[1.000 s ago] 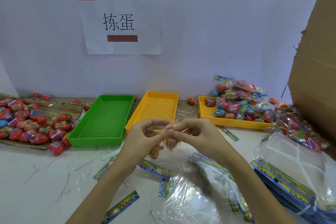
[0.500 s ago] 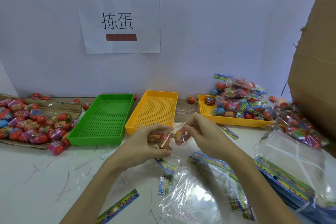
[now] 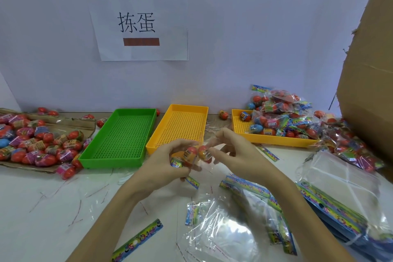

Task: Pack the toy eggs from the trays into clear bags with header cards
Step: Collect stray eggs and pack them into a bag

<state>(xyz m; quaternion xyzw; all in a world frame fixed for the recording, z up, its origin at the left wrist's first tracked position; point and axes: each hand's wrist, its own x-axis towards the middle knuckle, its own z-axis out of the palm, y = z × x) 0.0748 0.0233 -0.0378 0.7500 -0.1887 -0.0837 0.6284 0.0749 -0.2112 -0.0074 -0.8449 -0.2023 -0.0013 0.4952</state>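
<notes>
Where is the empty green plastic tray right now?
The green perforated tray sits left of centre on the table, between the loose toy eggs on cardboard and the empty yellow tray.

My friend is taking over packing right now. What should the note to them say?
Left hand holds a clear bag with eggs inside.
Right hand pinches the same bag at its other end.
Done: packed bags heaped on the right yellow tray.
Left: loose eggs lie on cardboard at left; the green tray and middle yellow tray hold none. Empty bags lie in front.
</notes>
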